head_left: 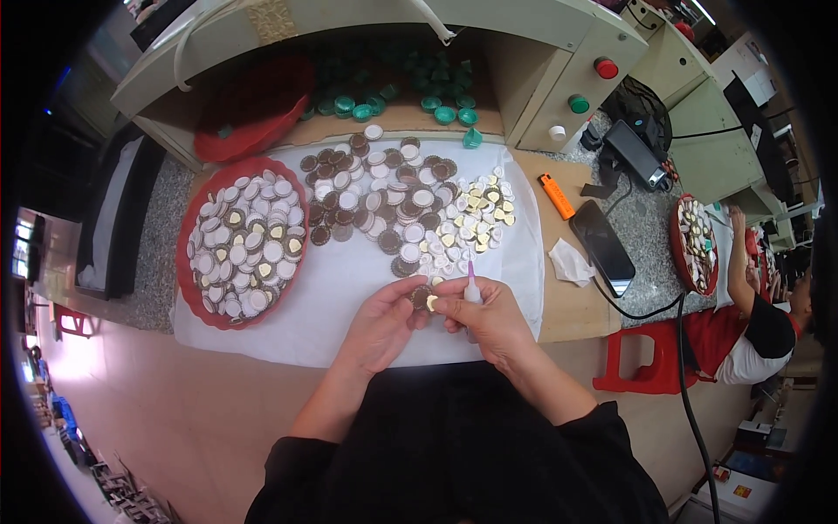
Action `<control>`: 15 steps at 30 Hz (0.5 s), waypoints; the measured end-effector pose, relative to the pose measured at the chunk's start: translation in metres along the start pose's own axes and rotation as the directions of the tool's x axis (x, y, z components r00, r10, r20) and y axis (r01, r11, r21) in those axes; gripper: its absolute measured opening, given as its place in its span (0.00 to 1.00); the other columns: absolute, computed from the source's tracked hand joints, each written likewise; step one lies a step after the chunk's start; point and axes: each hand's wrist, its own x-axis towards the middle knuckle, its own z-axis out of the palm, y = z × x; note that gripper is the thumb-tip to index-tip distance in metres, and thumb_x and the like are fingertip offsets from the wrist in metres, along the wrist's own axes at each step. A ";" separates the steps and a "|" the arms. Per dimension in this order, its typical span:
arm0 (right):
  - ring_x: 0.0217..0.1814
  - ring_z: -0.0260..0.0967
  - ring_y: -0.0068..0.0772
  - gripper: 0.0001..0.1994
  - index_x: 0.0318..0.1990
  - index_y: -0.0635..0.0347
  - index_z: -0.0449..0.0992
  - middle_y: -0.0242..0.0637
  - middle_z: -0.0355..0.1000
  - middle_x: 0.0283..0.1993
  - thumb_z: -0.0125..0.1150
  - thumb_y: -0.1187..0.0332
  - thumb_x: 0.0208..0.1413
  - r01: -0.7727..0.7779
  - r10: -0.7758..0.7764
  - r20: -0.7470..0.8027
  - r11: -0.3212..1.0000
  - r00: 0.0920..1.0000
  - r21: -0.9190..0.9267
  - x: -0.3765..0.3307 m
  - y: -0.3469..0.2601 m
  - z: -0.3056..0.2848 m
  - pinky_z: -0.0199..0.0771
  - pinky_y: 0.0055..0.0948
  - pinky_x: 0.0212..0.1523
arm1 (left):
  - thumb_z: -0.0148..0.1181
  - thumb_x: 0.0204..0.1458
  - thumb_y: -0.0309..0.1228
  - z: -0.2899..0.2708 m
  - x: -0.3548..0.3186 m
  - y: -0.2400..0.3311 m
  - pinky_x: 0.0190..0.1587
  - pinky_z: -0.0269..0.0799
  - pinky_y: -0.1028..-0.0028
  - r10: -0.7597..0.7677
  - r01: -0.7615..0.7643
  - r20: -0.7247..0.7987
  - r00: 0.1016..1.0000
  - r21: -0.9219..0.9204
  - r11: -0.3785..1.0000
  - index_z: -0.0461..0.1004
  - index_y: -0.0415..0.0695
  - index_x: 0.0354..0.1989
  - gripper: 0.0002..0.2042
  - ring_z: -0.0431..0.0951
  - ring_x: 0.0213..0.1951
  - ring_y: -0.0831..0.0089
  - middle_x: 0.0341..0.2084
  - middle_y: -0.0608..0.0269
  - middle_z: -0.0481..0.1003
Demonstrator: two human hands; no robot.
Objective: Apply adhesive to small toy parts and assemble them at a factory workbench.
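Observation:
My left hand [377, 321] pinches a brown scalloped disc [421, 297] above the front of a white sheet [262, 336]. Against it, my right hand [496, 325] closes on a small gold piece [432, 303]. A slim white tool with a purple tip [472, 286] also sits in the right hand, tip pointing up and away from me. Just beyond the hands lie many small white and gold heart-like pieces [480, 214]. Brown and white discs [384, 196] spread in a loose pile to their left.
A red basket [185, 253] full of discs, some bearing gold pieces, stands left. Green cups [445, 114] and another red basket [218, 144] fill the shelf. An orange lighter-like object [556, 196], a phone [602, 246] and crumpled tissue [572, 264] lie right. Another person [742, 336] works far right.

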 end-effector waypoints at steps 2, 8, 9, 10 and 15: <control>0.19 0.61 0.18 0.08 0.30 0.62 0.71 0.34 0.69 0.26 0.61 0.74 0.40 -0.002 0.002 -0.006 1.000 1.000 -0.004 0.000 0.002 0.002 0.60 0.15 0.21 | 0.48 0.49 0.26 -0.001 0.000 -0.001 0.37 0.60 0.77 0.020 -0.020 0.017 1.000 0.044 0.999 0.62 0.37 0.47 0.15 0.65 0.37 0.77 0.39 0.62 0.67; 0.21 0.60 0.16 0.09 0.28 0.60 0.64 0.35 0.69 0.27 0.60 0.75 0.41 0.021 -0.020 0.007 0.999 1.000 -0.034 -0.002 -0.002 0.006 0.59 0.15 0.20 | 0.47 0.49 0.24 0.002 -0.001 0.001 0.38 0.60 0.77 0.010 -0.008 -0.020 1.000 0.088 0.996 0.62 0.37 0.47 0.15 0.64 0.38 0.76 0.39 0.62 0.67; 0.21 0.60 0.16 0.09 0.28 0.60 0.64 0.35 0.69 0.27 0.60 0.75 0.41 0.021 -0.021 0.000 0.999 1.000 -0.047 -0.002 -0.002 0.005 0.59 0.15 0.20 | 0.47 0.49 0.24 0.002 -0.001 0.001 0.38 0.60 0.77 0.008 -0.006 -0.020 1.000 0.086 0.996 0.62 0.37 0.47 0.15 0.64 0.38 0.76 0.39 0.62 0.67; 0.21 0.60 0.16 0.09 0.27 0.59 0.65 0.34 0.69 0.26 0.60 0.75 0.41 0.021 -0.022 -0.008 0.998 1.000 -0.061 -0.002 -0.002 0.005 0.59 0.14 0.20 | 0.47 0.49 0.24 0.001 -0.001 0.001 0.38 0.60 0.77 0.011 -0.010 -0.007 1.000 0.084 0.996 0.62 0.37 0.47 0.15 0.65 0.38 0.76 0.39 0.62 0.67; 0.20 0.58 0.15 0.09 0.26 0.59 0.65 0.32 0.67 0.24 0.61 0.74 0.41 0.025 -0.026 -0.010 0.998 1.000 -0.060 -0.001 -0.001 0.005 0.57 0.14 0.19 | 0.48 0.49 0.24 0.001 0.000 0.000 0.38 0.60 0.77 0.019 -0.020 0.003 1.000 0.081 0.997 0.63 0.37 0.46 0.15 0.65 0.39 0.76 0.39 0.61 0.67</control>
